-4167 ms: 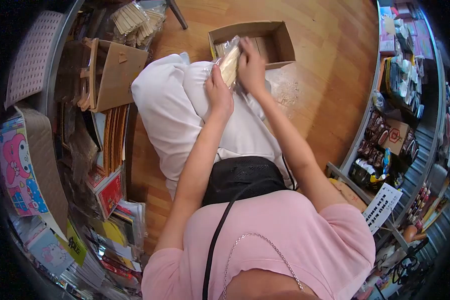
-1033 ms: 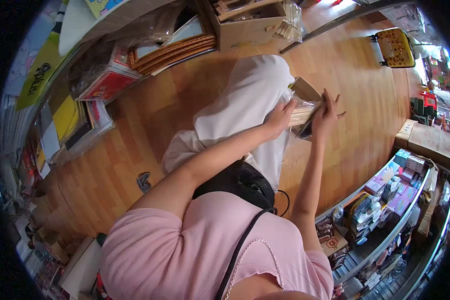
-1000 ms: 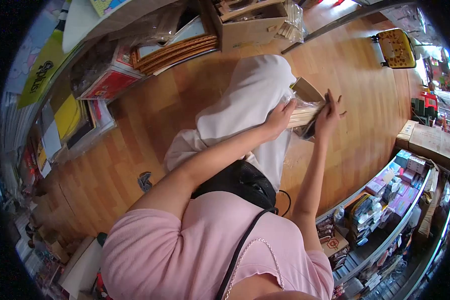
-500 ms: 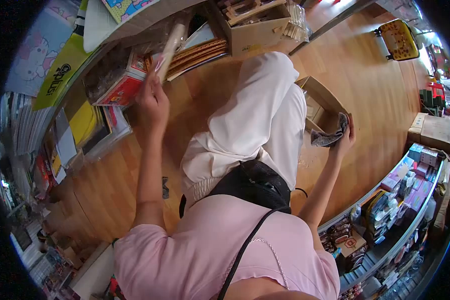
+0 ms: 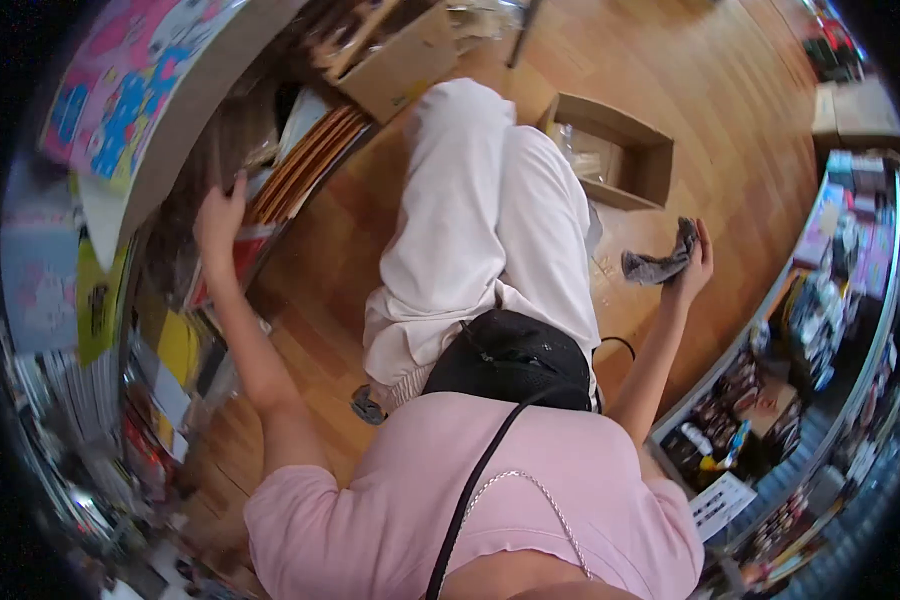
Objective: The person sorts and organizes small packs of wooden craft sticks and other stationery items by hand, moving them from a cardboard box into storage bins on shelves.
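My right hand (image 5: 698, 262) is closed around a crumpled grey cloth (image 5: 658, 264), held above the wooden floor to the right of my knees. My left hand (image 5: 218, 222) reaches to the lower shelf on the left, beside a stack of brown-edged frames or boards (image 5: 305, 165). Clear plastic wrapping (image 5: 255, 140) lies just beyond its fingers. Blur and shadow there hide whether the fingers grip anything. An open cardboard box (image 5: 650, 150) stands on the floor past my knees, with a few pale pieces inside.
Another cardboard box (image 5: 400, 65) with wooden items stands at the upper left. A shelf edge (image 5: 185, 125) overhangs my left hand. Yellow and white folders (image 5: 175, 345) stand below it. On the right, a display case (image 5: 770, 385) holds many small packaged goods.
My left hand has moved left and down to the shelf; the long pale wrapped piece it held no longer shows clearly. The view has turned. My right hand still holds the cloth.
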{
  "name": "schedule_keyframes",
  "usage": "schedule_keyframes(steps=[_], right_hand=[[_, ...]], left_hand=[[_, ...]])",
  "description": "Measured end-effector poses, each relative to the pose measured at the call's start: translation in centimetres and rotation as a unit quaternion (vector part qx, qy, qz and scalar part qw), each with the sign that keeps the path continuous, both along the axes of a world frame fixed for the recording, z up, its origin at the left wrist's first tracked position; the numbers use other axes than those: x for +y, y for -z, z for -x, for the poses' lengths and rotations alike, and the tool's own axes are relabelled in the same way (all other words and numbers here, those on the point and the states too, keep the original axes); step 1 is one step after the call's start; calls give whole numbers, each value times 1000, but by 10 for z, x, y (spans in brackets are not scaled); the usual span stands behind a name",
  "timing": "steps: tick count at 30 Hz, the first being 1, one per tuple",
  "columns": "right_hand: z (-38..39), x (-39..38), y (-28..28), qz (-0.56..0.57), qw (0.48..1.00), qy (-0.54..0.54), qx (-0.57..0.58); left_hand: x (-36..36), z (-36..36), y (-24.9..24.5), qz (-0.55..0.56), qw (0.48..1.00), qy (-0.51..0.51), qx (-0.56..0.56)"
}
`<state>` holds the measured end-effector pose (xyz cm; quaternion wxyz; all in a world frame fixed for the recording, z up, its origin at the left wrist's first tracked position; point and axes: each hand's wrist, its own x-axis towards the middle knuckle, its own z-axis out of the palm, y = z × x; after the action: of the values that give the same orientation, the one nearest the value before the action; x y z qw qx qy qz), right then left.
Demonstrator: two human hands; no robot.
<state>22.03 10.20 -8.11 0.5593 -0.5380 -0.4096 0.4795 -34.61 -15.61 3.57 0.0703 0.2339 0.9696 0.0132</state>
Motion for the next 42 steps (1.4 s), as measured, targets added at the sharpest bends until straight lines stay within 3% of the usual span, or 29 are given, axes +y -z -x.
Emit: schedule_keyframes(steps=[1,3,4,6,8,9,12,15,17,21,25,27,29,30,31,32,34,35,36,39,42], right_hand=[[-7,-2,7,9,1000,19,5],[-10,-7,7,28,997,52,47],[-13,-10,8,31,995,65,71],[-19,-12,13,43,986,93,133],[-25,-14,18,64,977,125,161],[-28,-16,21,78,973,133,172],[-37,-17,32,100,965,147,195],[-50,-22,44,123,959,164,194],[-56,-26,52,127,955,183,196],[-62,-35,57,163,946,227,167],[-76,-40,70,194,932,273,138],[-87,-49,76,208,932,268,128],[-86,-46,73,228,923,285,120],[-86,-45,73,244,915,300,117],[-94,-49,81,248,915,290,132],[-98,-49,85,252,914,290,128],[-94,-44,83,259,905,313,129],[-92,-41,81,265,903,316,122],[-88,-35,76,270,901,318,119],[-78,-24,65,294,902,308,67],[-80,-26,65,286,906,308,47]], left_hand=[[4,-5,-3,5,1000,14,6],[13,-38,-2,-142,959,147,198],[26,-59,-7,-146,955,172,191],[58,-111,-22,-359,874,279,174],[88,-148,-20,-396,850,332,102],[110,-178,-25,-444,840,311,-17],[175,-223,-9,-408,787,460,-54],[254,-258,21,-450,739,465,-186],[308,-271,62,-432,752,433,-247],[393,-296,171,-272,779,441,-354],[431,-326,289,-155,772,525,-322],[439,-340,344,23,748,589,-304],[441,-349,380,53,753,599,-267],[442,-353,389,81,756,611,-221],[446,-357,396,152,759,576,-262],[442,-360,403,154,758,575,-267],[428,-367,422,22,791,592,-152],[427,-372,430,43,799,587,-124],[429,-373,425,47,798,587,-128],[440,-375,397,168,731,616,-241],[456,-375,358,113,761,569,-292]])
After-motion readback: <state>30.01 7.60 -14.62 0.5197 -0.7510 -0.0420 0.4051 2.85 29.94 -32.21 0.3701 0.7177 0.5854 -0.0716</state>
